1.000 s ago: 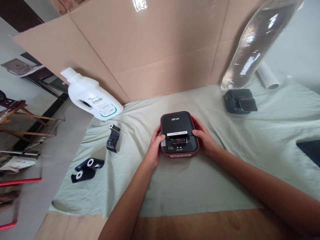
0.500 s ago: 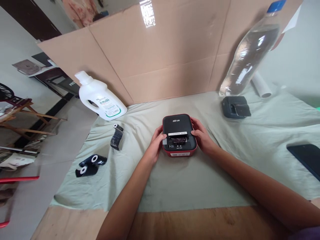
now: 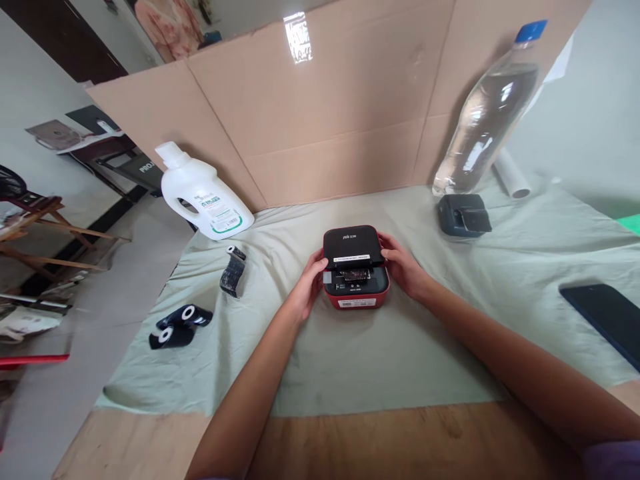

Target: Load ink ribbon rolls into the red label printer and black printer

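Note:
A small black-and-red label printer (image 3: 356,283) sits on the green cloth in front of me. Its black lid (image 3: 351,241) is raised a little along the front edge, and a dark strip shows in the slot beneath. My left hand (image 3: 311,280) is wrapped round the printer's left side, thumb at the lid's front corner. On the opposite side, my right hand (image 3: 403,268) grips it the same way, with its thumb at the lid's right edge. The fingers behind the printer are partly hidden.
To the left lie a partly unrolled black ribbon (image 3: 233,273) and two black rolls (image 3: 173,335). A white detergent bottle (image 3: 203,193) and a large water bottle (image 3: 485,127) stand against the cardboard (image 3: 340,113). On the right are a dark boxy device (image 3: 453,217) and a phone (image 3: 605,317).
The printer's lid has lifted at its front edge, opening a gap above the slot. Both hands remain on the printer's sides. The camera view has shifted slightly.

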The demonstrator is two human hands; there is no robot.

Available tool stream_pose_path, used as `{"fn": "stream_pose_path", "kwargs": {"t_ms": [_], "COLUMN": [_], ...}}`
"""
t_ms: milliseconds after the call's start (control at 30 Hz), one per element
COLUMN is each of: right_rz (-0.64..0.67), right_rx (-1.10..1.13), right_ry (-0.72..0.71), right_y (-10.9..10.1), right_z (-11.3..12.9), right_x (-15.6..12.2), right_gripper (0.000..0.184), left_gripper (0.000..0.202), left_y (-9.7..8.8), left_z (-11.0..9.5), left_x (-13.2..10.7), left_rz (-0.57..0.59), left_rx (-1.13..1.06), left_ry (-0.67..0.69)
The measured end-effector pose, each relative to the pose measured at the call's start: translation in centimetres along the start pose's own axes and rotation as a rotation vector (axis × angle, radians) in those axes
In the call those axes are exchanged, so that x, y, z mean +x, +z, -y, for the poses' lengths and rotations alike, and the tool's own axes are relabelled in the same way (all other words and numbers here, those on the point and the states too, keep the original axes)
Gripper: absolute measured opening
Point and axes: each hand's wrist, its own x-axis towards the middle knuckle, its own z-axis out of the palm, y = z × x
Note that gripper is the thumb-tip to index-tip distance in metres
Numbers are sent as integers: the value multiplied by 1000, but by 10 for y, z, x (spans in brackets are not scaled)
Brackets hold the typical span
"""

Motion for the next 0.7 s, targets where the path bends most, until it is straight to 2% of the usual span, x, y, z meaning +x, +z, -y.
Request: {"fn": "stream_pose_path", "kwargs": {"t_ms": [167,333,533,700], "right_rz": [25,51,49,64], "right_rx": [-68,-148,-192,-235], "right_ry": [-29,-76,-106,-146], "right_y": [-8,-10,-8,-15], "right_z": [-6,-7,-4,-10], "right_x": [4,3,2,3], "right_gripper": [53,60,61,57], "left_gripper": [58,55,52,51], "left_y": [-3,-5,-6,-10], "left_z": [0,2,1,5], "left_x": [2,4,5,6], "left_rz": [-16,-50,-63,-37], "left_rx": [7,47,77,124], "left_ry": [-20,24,22,37]}}
